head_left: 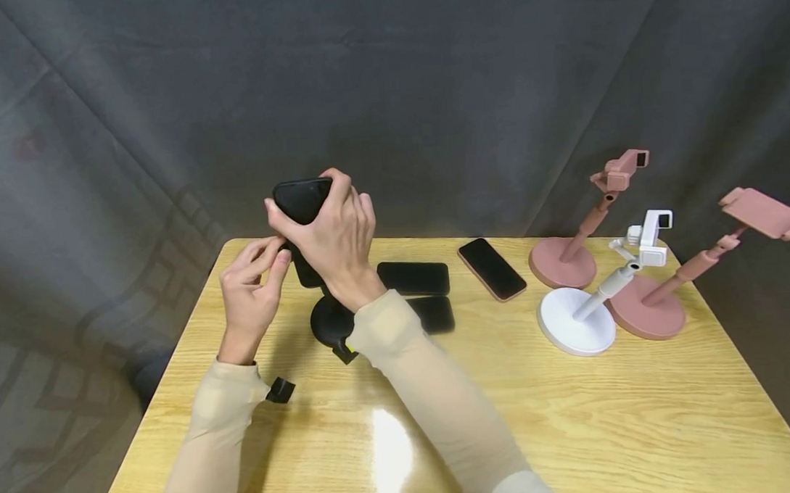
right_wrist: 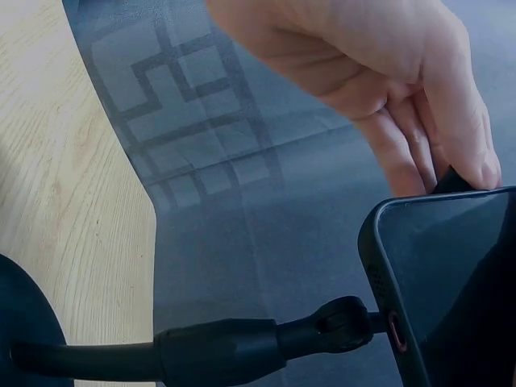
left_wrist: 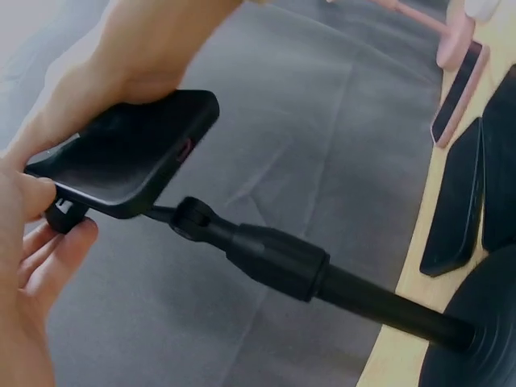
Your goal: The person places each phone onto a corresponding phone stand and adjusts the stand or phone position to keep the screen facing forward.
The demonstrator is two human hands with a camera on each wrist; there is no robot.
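A black phone (head_left: 300,198) is held up over the table at the head of a black phone stand, screen facing the person. My right hand (head_left: 339,237) grips it from the right, thumb across the screen side and fingers over the far edge. At the phone's left edge, my left hand (head_left: 251,282) pinches the stand's small black clamp end (left_wrist: 66,216) between thumb and fingers. The stand's jointed pole (left_wrist: 278,262) slopes from the phone down to a round black base (head_left: 329,323). The phone's back is hidden.
Two black phones (head_left: 413,278) lie right of the base, one partly behind the right sleeve. A pink-edged phone (head_left: 492,270) lies farther right. On the right stand a white phone stand (head_left: 577,321) and two pink ones (head_left: 562,262). A dark curtain (head_left: 429,115) hangs behind the table (head_left: 571,414).
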